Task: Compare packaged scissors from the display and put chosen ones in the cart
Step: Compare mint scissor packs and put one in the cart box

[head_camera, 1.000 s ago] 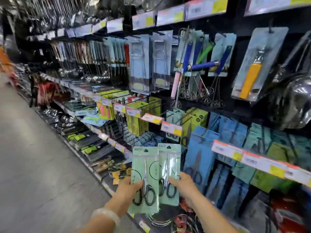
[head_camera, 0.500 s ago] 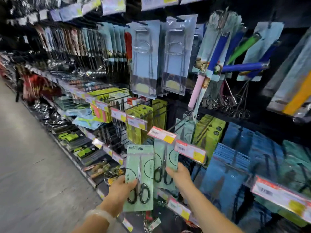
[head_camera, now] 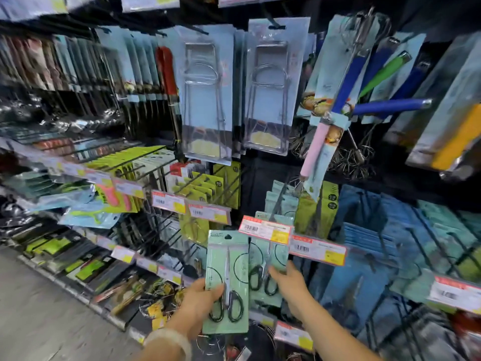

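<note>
Currently the compare step is running: left hand (head_camera: 199,303), at about 6 o'clock in the head view, is gripping a mint-green scissors pack (head_camera: 227,280) by its lower left edge, thumb curling over the front near the black handles, card standing upright just clear of the rack. Right hand (head_camera: 287,284), at about 5 o'clock, is reaching out to a second mint-green pack (head_camera: 265,272) just right of the first; fingers are lying along its lower front, but whether they are pinching it or only touching, cannot tell, and the top of that card is hiding behind a red-and-yellow price tag (head_camera: 265,229). It is looking like that pack is going onto or hanging on its hook, so my guess is one pack is being chosen and the other returned. Next move is probably calling for freeing the right hand, then swinging the held pack away toward a cart, which is not showing anywhere. Both packs are looking alike: pale green card, clear blister, steel blades, black loop handles, black circle print. Farther up at 12 o'clock, blue-backed wire tool packs (head_camera: 208,95) are hanging; at 2 o'clock, whisks with blue handles (head_camera: 387,106) are dangling.
</note>
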Available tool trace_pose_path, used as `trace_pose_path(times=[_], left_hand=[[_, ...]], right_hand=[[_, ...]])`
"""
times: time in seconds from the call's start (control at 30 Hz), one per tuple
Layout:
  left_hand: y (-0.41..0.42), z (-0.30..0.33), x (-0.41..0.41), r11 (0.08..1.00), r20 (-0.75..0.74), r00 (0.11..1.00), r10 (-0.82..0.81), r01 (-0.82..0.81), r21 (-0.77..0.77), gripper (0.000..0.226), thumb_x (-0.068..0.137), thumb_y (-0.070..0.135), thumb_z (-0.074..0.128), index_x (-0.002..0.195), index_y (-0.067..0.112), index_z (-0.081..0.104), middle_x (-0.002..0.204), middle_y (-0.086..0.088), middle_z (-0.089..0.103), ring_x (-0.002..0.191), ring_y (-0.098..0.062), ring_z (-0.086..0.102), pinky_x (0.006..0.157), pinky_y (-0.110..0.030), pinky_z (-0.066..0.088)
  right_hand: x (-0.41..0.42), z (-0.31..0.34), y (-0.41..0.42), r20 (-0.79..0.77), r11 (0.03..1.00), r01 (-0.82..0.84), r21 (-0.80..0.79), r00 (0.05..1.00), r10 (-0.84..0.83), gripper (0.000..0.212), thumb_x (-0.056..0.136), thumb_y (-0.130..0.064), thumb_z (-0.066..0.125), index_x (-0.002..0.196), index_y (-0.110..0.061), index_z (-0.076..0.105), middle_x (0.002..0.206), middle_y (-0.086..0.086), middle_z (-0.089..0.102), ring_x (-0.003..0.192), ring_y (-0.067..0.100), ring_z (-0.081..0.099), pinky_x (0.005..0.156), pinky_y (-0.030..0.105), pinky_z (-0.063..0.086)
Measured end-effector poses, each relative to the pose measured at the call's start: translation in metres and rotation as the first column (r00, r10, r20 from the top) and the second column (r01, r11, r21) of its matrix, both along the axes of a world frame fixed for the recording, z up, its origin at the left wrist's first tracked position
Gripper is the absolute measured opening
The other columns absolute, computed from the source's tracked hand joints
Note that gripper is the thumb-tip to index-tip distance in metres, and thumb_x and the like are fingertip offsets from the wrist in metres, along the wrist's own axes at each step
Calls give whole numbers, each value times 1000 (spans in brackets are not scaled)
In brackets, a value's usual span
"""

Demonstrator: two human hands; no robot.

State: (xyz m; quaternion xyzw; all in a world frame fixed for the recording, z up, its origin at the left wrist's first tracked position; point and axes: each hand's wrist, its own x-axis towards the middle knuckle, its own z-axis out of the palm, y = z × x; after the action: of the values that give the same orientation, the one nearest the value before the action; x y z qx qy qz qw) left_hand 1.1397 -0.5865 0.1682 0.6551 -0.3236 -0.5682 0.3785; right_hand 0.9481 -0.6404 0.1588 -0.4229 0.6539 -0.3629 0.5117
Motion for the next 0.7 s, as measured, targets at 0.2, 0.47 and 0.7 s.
trace_pose_path(times=[0.2, 0.47, 0.7], left_hand=[[-32, -49, 31, 987, 24, 987, -160, 159, 29, 70, 68, 36, 71, 130, 14, 50, 130, -8, 59, 118, -30, 56, 103, -52, 43], [-22, -21, 2, 965, 34, 964, -262, 262, -4, 53, 92, 19, 58, 140, 11, 37, 145, -6, 42, 132, -28, 41, 113, -40, 31], [-30, -16, -20, 940, 199, 935, -295, 321, -118, 17, 90, 20, 60, 94, 3, 64, 97, -13, 70, 92, -27, 64, 91, -43, 51]], right_hand=[[11, 9, -7, -142, 996, 84, 25, 987, -80, 51, 96, -35, 46, 137, -6, 38, 135, 14, 49, 121, 30, 49, 97, 31, 38], [31, -11, 53, -55, 939, -279, 202, 954, 295, 14, 86, -22, 66, 80, -22, 53, 76, -9, 57, 60, -7, 56, 55, 8, 43], [24, -16, 63, -350, 992, -126, -17, 930, 112, 40, 85, -24, 64, 68, -20, 28, 63, -4, 30, 58, 9, 28, 56, 26, 25]])
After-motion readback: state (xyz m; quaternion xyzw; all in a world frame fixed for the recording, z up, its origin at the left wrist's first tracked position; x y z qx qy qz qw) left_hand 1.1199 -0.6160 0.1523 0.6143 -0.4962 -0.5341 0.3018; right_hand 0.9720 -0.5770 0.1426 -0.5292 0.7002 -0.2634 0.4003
